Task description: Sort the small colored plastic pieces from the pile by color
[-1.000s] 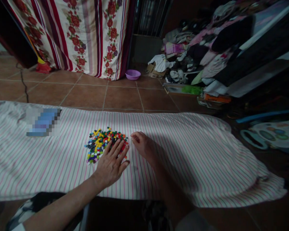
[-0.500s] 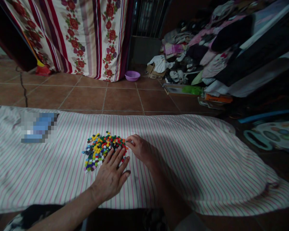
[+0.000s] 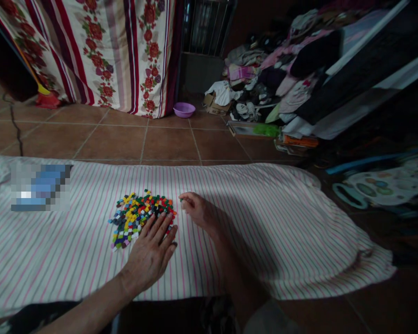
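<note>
Many small coloured cubes (image 3: 130, 215) lie in a loose pile on the striped cloth, in yellow, green, red, white, blue and black. My left hand (image 3: 151, 250) rests flat on the near right part of the pile, its fingers stretched out and covering some cubes. To the right of the pile, my right hand (image 3: 198, 209) is closed in a pinch, a short gap away from the cubes. A small dark green cube (image 3: 181, 199) shows at its fingertips.
The striped cloth (image 3: 264, 222) covers the surface in front of me. A blurred blue object (image 3: 50, 181) lies on its left. Beyond are a tiled floor, a purple basin (image 3: 184, 110), a floral curtain (image 3: 114, 55) and heaped clothes (image 3: 264, 69).
My right hand has drawn away from the pile's right edge with a small dark green cube in its fingertips. My left hand stays on the pile. The whole view has shifted slightly.
</note>
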Action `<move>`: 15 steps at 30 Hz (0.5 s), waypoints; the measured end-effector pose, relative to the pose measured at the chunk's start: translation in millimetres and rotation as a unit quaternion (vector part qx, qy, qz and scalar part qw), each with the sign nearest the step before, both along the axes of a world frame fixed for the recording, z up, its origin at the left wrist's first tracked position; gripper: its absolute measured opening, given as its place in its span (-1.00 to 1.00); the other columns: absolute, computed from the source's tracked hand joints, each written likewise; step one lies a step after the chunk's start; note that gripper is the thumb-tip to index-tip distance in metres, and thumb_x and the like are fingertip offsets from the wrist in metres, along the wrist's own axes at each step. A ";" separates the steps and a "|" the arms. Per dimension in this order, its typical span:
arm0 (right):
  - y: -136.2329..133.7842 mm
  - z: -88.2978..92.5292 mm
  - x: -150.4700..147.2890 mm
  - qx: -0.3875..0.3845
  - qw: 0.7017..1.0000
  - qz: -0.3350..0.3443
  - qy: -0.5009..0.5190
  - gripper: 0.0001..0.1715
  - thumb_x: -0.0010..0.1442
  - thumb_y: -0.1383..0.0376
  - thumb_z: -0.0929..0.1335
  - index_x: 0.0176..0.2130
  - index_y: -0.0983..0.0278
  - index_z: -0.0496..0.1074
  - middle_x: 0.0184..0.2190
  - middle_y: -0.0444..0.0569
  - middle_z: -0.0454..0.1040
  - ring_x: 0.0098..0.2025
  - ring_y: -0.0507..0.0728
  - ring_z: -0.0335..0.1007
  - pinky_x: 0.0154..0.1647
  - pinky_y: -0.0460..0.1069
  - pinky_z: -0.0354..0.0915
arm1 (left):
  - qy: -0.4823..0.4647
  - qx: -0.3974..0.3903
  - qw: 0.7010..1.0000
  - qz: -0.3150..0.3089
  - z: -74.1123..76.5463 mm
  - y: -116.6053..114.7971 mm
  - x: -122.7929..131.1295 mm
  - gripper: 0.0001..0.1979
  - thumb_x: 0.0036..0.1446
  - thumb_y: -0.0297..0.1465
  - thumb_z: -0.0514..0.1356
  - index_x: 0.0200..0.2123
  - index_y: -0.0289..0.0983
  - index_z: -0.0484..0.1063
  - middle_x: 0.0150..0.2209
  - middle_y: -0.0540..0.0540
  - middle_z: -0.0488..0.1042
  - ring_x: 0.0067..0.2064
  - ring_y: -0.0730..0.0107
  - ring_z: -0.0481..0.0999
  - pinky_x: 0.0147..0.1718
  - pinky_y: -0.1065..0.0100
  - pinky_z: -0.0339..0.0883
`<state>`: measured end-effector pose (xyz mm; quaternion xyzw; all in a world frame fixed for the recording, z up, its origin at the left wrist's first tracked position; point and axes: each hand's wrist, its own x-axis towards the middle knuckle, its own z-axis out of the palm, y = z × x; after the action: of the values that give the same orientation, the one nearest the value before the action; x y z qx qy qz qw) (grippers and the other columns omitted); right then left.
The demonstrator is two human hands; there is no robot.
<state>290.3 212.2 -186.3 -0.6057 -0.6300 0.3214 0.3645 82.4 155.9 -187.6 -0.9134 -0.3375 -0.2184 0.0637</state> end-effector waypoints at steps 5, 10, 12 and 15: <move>9.1 -1.1 8.1 -0.014 0.993 -0.058 0.100 -0.68 0.17 0.27 0.23 -0.13 0.28 0.45 -0.42 -0.10 0.49 -0.41 0.02 0.45 -0.36 -0.08 0.37 | -0.005 0.002 1.000 -0.004 -0.3 0.1 -0.9 -0.62 0.29 -0.28 0.05 0.13 -0.21 0.38 0.28 -0.17 0.25 0.31 0.11 0.20 0.29 -0.02 0.04; 25.6 -5.8 19.5 0.038 0.970 -0.150 0.186 -0.74 0.06 0.18 0.30 -0.24 0.25 0.37 -0.39 -0.10 0.47 -0.44 0.02 0.47 -0.40 -0.07 0.40 | -0.009 0.007 1.000 -0.005 -1.3 -0.2 -0.8 -0.62 0.29 -0.29 0.05 0.13 -0.22 0.37 0.28 -0.18 0.24 0.31 0.13 0.19 0.30 -0.01 0.01; 30.7 -6.0 22.7 0.039 0.963 -0.169 0.208 -0.76 0.03 0.17 0.31 -0.29 0.24 0.35 -0.44 -0.12 0.46 -0.44 0.05 0.49 -0.40 -0.06 0.42 | -0.010 0.007 1.000 -0.004 -2.1 -0.4 -0.4 -0.62 0.29 -0.29 0.05 0.13 -0.22 0.37 0.28 -0.17 0.25 0.31 0.13 0.20 0.30 0.00 0.01; 36.4 -6.6 25.0 0.029 0.960 -0.173 0.219 -0.77 0.01 0.16 0.33 -0.32 0.23 0.35 -0.48 -0.13 0.47 -0.43 0.07 0.51 -0.39 -0.04 0.44 | -0.012 0.006 1.000 -0.005 -3.1 -0.7 0.0 -0.62 0.29 -0.28 0.05 0.12 -0.22 0.37 0.28 -0.17 0.26 0.31 0.12 0.19 0.31 0.00 0.00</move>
<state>315.3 248.6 -193.0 -0.6097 -0.4292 0.3598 0.5609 82.4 155.2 -190.7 -0.9120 -0.3326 -0.2314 0.0646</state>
